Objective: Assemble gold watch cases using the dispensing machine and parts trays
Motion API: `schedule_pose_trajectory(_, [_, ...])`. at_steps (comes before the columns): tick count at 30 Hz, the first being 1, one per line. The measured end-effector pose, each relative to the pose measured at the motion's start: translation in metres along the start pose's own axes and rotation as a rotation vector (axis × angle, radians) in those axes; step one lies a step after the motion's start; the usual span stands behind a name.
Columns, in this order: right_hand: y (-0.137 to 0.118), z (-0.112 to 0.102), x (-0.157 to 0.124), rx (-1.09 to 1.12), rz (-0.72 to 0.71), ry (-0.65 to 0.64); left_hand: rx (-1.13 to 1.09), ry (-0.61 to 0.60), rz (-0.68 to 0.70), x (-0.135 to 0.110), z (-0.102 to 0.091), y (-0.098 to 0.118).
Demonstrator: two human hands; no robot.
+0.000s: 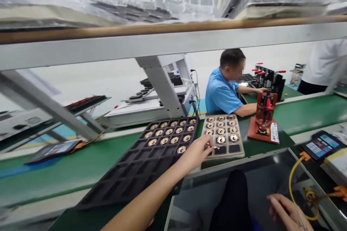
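My left hand (199, 148) reaches across to the clear tray (242, 151), its fingers pinching a small gold-coloured metal part (212, 147) just above the front row. In that tray, round gold-coloured parts (221, 139) fill the rear pockets, while dark front pockets show beside my fingers. Under and left of my forearm lies a black pocketed tray (141, 175), holding similar gold-coloured parts (164, 140) in its far rows. At the lower right, my right hand (288, 212) hovers over the dark glassy surface with its fingers loosely extended, holding nothing visible.
A red clamp fixture (262, 119) stands right of the clear tray. Across the green bench sits a person in blue (222, 92) near more clamps (267, 79). A keypad device (324, 145) with a yellow cable (291, 177) lies right. A loaded shelf (173, 43) spans overhead.
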State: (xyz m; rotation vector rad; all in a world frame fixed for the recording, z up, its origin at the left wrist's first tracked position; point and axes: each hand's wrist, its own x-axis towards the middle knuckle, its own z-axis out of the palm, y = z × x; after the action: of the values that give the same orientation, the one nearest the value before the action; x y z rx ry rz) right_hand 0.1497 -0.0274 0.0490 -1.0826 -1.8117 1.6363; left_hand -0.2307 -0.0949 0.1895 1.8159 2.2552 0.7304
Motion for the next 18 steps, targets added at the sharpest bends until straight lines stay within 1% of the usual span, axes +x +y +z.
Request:
schedule_pose_trajectory(1, [-0.016,-0.003,0.000,-0.014,-0.050,-0.005,-0.033,0.000,0.094,0.001,0.003,0.019])
schedule_pose_trajectory(2, [-0.033,-0.004,-0.001,-0.002,-0.100,-0.007,-0.078,0.005,0.220,0.003,0.007,0.038])
schedule_pose_trajectory(3, [-0.050,-0.005,-0.002,0.043,-0.161,0.008,-0.128,0.020,0.374,0.004,0.013,0.059])
schedule_pose_trajectory(5, [-0.083,-0.007,-0.004,0.148,-0.315,0.100,-0.224,0.079,0.714,0.007,0.028,0.097])
schedule_pose_trajectory(6, [-0.097,-0.008,-0.006,0.166,-0.369,0.108,-0.263,0.115,0.863,0.008,0.036,0.113])
schedule_pose_trajectory(7, [-0.109,-0.011,-0.008,0.165,-0.399,0.114,-0.291,0.146,0.971,0.008,0.044,0.128])
schedule_pose_trajectory(8, [-0.118,-0.013,-0.010,0.145,-0.416,0.122,-0.309,0.164,1.034,0.009,0.051,0.139])
schedule_pose_trajectory(9, [-0.124,-0.017,-0.014,0.117,-0.420,0.139,-0.330,0.174,1.070,0.010,0.058,0.149])
schedule_pose_trajectory(11, [-0.130,-0.024,-0.023,0.064,-0.412,0.192,-0.383,0.168,1.101,0.012,0.069,0.162])
schedule_pose_trajectory(15, [-0.128,-0.037,-0.043,0.028,-0.374,0.278,-0.475,0.096,1.144,0.011,0.089,0.178])
schedule_pose_trajectory(17, [-0.124,-0.043,-0.054,0.000,-0.344,0.314,-0.549,0.070,1.110,0.006,0.102,0.183])
schedule_pose_trajectory(18, [-0.121,-0.046,-0.060,-0.020,-0.333,0.337,-0.611,0.068,1.047,0.003,0.112,0.184])
